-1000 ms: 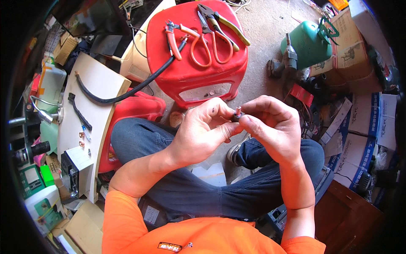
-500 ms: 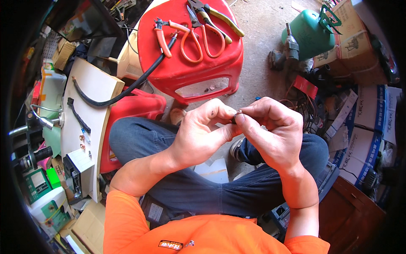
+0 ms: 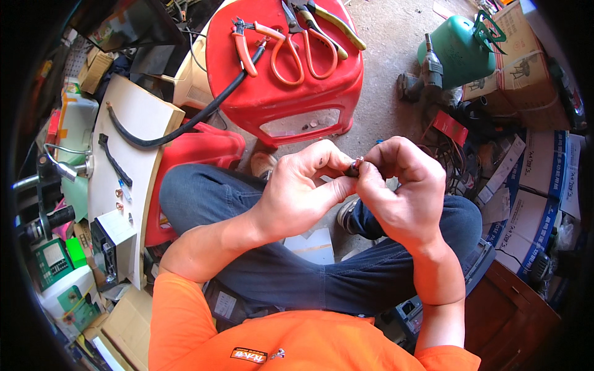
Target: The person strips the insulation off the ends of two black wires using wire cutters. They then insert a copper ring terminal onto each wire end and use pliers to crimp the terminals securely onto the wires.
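We see a dark piece (image 3: 353, 169) with a coppery tip (image 3: 359, 162), a red stool (image 3: 284, 102), orange-handled scissors (image 3: 294, 23), black cable (image 3: 204, 118), green canister (image 3: 459, 49), and our orange shirt (image 3: 297, 343).

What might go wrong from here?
The left hand and right hand pinch a small dark piece with a coppery end; it could slip and drop. The black cable bridges the gap between the red stool and pale board; a knock might drag it off.

Gap between red stool (image 3: 291, 106) and power tool (image 3: 431, 69)
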`<state>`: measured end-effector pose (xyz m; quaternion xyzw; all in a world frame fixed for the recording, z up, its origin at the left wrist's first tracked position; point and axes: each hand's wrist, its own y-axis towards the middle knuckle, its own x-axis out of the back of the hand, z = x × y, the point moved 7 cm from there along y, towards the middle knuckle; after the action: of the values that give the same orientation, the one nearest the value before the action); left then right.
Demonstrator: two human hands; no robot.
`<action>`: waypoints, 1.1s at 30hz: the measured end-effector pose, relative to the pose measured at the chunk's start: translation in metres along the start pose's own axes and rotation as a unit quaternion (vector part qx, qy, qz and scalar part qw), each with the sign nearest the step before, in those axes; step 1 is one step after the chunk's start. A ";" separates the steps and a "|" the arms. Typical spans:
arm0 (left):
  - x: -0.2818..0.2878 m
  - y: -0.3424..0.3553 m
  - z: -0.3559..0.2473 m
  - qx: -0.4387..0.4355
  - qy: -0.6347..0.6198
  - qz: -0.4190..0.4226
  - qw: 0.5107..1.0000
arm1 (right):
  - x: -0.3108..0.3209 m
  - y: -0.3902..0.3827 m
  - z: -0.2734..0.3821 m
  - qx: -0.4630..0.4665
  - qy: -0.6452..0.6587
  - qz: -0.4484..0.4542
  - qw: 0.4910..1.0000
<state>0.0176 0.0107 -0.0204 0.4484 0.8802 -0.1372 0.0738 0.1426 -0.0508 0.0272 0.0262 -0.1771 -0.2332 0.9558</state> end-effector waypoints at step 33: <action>0.003 0.003 -0.002 -0.042 0.018 -0.046 0.998 | -0.001 -0.001 0.004 0.059 -0.060 -0.025 0.996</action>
<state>0.0178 0.0150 -0.0200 0.4066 0.9059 -0.0952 0.0708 0.1401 -0.0512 0.0308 0.0725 -0.2465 -0.2469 0.9343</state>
